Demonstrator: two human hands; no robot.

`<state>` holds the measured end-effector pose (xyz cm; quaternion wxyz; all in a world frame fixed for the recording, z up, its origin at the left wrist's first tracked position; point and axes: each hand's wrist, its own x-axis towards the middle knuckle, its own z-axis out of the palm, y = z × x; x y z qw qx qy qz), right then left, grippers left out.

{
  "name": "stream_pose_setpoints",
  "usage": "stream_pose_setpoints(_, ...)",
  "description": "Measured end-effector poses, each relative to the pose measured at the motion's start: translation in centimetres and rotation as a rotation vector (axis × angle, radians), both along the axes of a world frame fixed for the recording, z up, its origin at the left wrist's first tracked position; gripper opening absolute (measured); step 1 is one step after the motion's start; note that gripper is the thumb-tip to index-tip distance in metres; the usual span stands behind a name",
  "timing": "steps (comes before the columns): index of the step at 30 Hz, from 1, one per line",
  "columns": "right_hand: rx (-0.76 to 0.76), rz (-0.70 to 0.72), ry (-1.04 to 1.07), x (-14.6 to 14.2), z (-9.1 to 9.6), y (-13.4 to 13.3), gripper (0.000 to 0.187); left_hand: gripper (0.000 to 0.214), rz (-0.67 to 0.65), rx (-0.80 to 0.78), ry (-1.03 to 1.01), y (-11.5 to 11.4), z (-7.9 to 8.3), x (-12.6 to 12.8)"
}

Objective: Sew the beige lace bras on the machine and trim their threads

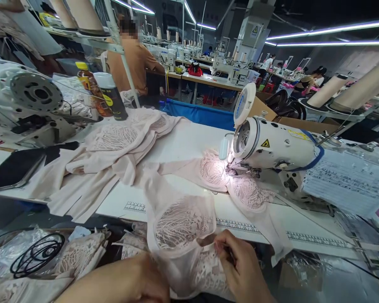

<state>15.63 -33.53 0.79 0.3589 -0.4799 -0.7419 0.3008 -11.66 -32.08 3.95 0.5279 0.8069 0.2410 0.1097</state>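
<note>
the right hand (241, 263) has its fingers clamped on a pale lace bra (185, 223), which lies across the front edge of the tabletop (189, 141); the left hand (148, 275) is beside it, its fingers hidden, state impossible to tell.

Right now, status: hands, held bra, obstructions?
Right hand pinching pale lace bra at its edge. Left hand beside it, grip hidden. Another bra at sewing machine.
</note>
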Motion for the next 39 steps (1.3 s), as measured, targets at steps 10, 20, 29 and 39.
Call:
stream_pose_setpoints(10, 0.155, 0.328, -0.037, 1.6, 2.3, -3.3, 0.028, 0.009, -0.132, 0.398, -0.092, 4.2, 1.3, 3.8)
stream_pose_setpoints(20, -0.464, 0.373, 0.244, 3.8, 1.1, -1.8, 0.049, 0.043, 0.255, -0.487, -0.224, 2.9, -3.3, 2.1)
stream_pose_setpoints(29, -0.688, 0.229, 0.741, 2.6, -2.5, -1.0, 0.066, 0.06, 0.492, -1.041, -0.649, 0.5, -6.2, 5.1)
stream_pose_setpoints(39, -0.723, 0.133, 0.868, 1.9, -3.7, -1.2, 0.078, 0.062, 0.525, -1.121, -0.747, -0.7, -6.1, 5.6)
